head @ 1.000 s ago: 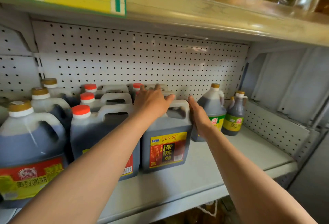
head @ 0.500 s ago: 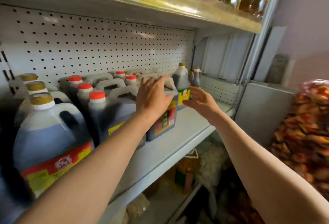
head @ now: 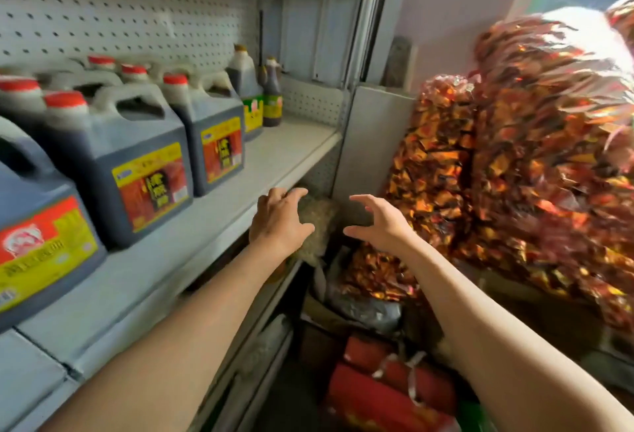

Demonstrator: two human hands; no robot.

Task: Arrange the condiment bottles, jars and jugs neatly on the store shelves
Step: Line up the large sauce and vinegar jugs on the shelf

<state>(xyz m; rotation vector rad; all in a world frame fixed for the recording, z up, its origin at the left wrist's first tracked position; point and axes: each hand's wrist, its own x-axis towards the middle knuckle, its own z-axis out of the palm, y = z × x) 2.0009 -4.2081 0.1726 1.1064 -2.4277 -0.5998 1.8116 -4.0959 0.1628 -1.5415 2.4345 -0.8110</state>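
Several dark sauce jugs with red caps stand in rows on the grey shelf [head: 274,154]. The nearest row ends with a red-capped jug [head: 209,130] bearing a yellow and red label. Beside it stand a taller jug with a gold cap [head: 245,88] and a small dark bottle [head: 272,95]. A large jug with a red and yellow label [head: 37,236] fills the left edge. My left hand [head: 279,220] hovers in front of the shelf edge, fingers loosely curled, holding nothing. Just to its right my right hand [head: 379,219] is spread, also without anything in it.
Big clear bags of red and gold wrapped sweets [head: 535,157] are piled at the right. Below the shelf sit a pale bag [head: 319,222], a grey bag [head: 367,308] and red packages [head: 387,390]. A white pegboard [head: 120,9] backs the shelf.
Both hands have left the red-capped jug and drawn back off the shelf, down and to the right. The view has swung right toward the sweet bags.
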